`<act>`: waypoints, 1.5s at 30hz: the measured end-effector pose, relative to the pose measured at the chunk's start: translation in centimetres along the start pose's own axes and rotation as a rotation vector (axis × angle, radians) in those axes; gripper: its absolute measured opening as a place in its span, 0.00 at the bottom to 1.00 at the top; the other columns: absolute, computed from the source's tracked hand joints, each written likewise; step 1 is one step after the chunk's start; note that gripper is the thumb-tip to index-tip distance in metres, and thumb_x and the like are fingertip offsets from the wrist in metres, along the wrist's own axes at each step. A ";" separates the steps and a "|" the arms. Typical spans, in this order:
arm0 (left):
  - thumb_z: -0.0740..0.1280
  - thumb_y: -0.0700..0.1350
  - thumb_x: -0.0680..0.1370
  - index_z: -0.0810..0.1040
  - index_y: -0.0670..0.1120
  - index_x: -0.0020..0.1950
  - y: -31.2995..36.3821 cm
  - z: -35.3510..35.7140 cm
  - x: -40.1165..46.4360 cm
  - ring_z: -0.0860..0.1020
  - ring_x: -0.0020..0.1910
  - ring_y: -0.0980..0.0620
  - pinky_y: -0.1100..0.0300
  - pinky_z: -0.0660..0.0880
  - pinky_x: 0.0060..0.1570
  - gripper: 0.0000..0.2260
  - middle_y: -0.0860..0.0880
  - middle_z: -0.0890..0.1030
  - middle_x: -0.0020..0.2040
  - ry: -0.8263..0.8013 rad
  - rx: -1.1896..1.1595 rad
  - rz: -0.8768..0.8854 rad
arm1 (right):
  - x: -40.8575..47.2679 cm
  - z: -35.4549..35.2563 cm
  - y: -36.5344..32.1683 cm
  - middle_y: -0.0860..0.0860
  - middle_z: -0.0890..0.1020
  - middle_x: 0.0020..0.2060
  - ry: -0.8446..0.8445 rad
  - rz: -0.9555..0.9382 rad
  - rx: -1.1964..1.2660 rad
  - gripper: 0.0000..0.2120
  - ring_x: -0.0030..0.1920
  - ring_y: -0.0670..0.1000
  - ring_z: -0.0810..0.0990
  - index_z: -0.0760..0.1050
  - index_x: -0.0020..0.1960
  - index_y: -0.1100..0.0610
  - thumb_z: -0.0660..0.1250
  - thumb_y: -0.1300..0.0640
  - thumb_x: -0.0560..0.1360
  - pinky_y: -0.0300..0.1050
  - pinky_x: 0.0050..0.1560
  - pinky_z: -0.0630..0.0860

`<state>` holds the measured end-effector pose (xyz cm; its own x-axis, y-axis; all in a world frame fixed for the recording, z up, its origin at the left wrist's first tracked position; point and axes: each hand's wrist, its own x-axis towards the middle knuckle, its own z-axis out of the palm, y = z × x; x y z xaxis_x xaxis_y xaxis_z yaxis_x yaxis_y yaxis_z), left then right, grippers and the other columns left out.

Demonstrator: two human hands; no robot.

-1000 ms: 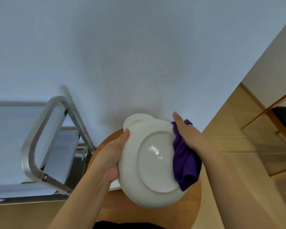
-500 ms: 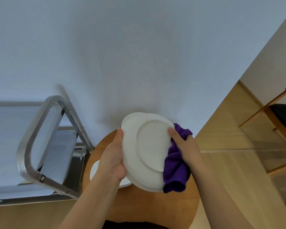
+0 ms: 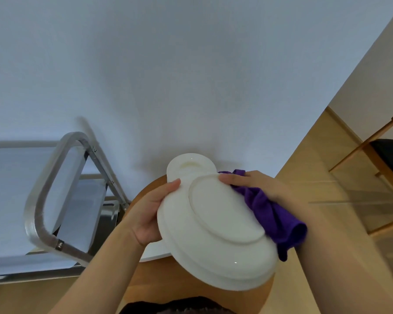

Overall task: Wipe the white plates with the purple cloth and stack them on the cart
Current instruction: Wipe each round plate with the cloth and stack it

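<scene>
Since a moment ago the white plate (image 3: pixel 216 230) has tilted nearer and lower over the round table (image 3: pixel 191 284), its underside up, left hand (image 3: pixel 150 216) gripping its left rim, right hand (image 3: pixel 256 186) pressing the purple cloth (image 3: pixel 275 218) to its right edge: wiping continues, and stacking on the cart (image 3: pixel 43 200) at left likely follows.

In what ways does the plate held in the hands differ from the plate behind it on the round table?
The held plate is in the air, tilted, underside toward the camera; the far plate lies flat, face up. The left hand grips the held plate and the purple cloth touches it; nothing touches the far plate. Both are white and round.
</scene>
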<state>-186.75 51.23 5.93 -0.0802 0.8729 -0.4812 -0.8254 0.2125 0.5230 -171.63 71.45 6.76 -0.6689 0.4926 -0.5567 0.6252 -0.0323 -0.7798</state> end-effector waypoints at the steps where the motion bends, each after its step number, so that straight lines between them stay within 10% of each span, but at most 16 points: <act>1: 0.76 0.48 0.62 0.83 0.42 0.55 0.0 0.1 -0.1 0.83 0.46 0.40 0.48 0.80 0.41 0.23 0.39 0.83 0.51 0.009 -0.009 0.006 | 0.1 0.4 0.0 0.49 0.85 0.41 0.074 0.009 -0.065 0.38 0.41 0.49 0.83 0.81 0.43 0.56 0.71 0.23 0.51 0.46 0.52 0.77; 4: 0.71 0.49 0.69 0.78 0.42 0.62 -0.3 0.8 -0.3 0.83 0.48 0.41 0.48 0.80 0.42 0.23 0.39 0.82 0.54 0.027 -0.016 0.039 | 1.4 1.2 0.2 0.48 0.82 0.40 0.220 0.039 -0.151 0.38 0.41 0.48 0.80 0.78 0.43 0.53 0.55 0.21 0.55 0.45 0.48 0.72; 8: 0.72 0.50 0.65 0.79 0.44 0.59 -0.9 1.6 -0.3 0.83 0.48 0.42 0.50 0.81 0.39 0.24 0.40 0.83 0.53 0.053 -0.006 0.121 | 1.5 2.3 1.0 0.47 0.77 0.34 0.219 -0.057 -0.068 0.16 0.40 0.45 0.73 0.71 0.37 0.51 0.57 0.42 0.77 0.40 0.47 0.68; 12: 0.71 0.50 0.65 0.80 0.45 0.56 -1.4 2.2 -0.4 0.83 0.49 0.43 0.51 0.81 0.40 0.21 0.42 0.83 0.53 0.082 0.008 0.152 | -0.3 2.3 1.6 0.46 0.80 0.45 0.176 -0.136 -0.009 0.12 0.43 0.41 0.75 0.78 0.54 0.57 0.55 0.57 0.81 0.33 0.50 0.65; 17: 0.69 0.50 0.68 0.76 0.45 0.62 -1.7 2.9 -0.2 0.83 0.50 0.45 0.53 0.81 0.41 0.23 0.43 0.83 0.54 0.129 -0.030 0.232 | -2.9 3.7 2.9 0.49 0.82 0.53 0.267 -0.105 0.261 0.10 0.57 0.51 0.78 0.81 0.51 0.47 0.61 0.49 0.78 0.53 0.66 0.69; 26: 0.63 0.47 0.78 0.77 0.46 0.52 -3.9 5.4 1.1 0.84 0.40 0.50 0.58 0.80 0.32 0.07 0.47 0.86 0.43 0.316 -0.045 0.432 | -5.1 10.8 1.4 0.42 0.76 0.61 0.680 -0.388 0.171 0.16 0.67 0.46 0.69 0.75 0.63 0.50 0.56 0.50 0.79 0.51 0.71 0.62; 33: 0.63 0.50 0.79 0.79 0.50 0.54 -5.0 5.9 0.9 0.84 0.45 0.51 0.61 0.79 0.38 0.09 0.49 0.85 0.46 0.349 0.248 0.511 | -5.1 11.7 0.0 0.45 0.75 0.64 0.567 -0.532 -0.040 0.20 0.63 0.43 0.72 0.69 0.70 0.50 0.52 0.49 0.81 0.50 0.66 0.70; 39: 0.63 0.52 0.78 0.78 0.51 0.51 -4.7 6.2 0.6 0.84 0.42 0.52 0.63 0.78 0.34 0.08 0.51 0.85 0.41 0.359 0.365 0.540 | -4.5 8.5 -2.2 0.35 0.69 0.60 0.253 -0.430 -0.073 0.19 0.51 0.30 0.70 0.59 0.72 0.38 0.49 0.44 0.82 0.17 0.47 0.64; 45: 0.63 0.50 0.78 0.78 0.53 0.44 -5.1 6.4 0.7 0.83 0.38 0.56 0.61 0.78 0.34 0.06 0.55 0.84 0.36 0.350 0.504 0.546 | -1.9 6.5 -3.6 0.43 0.64 0.72 0.030 -0.323 0.101 0.22 0.69 0.44 0.65 0.58 0.73 0.40 0.53 0.41 0.80 0.44 0.72 0.60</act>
<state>-179.01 53.55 7.47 -0.6359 0.7410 -0.2157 -0.2767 0.0420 0.9600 -175.23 64.95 8.74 -0.8126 0.5170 -0.2689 0.3390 0.0441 -0.9398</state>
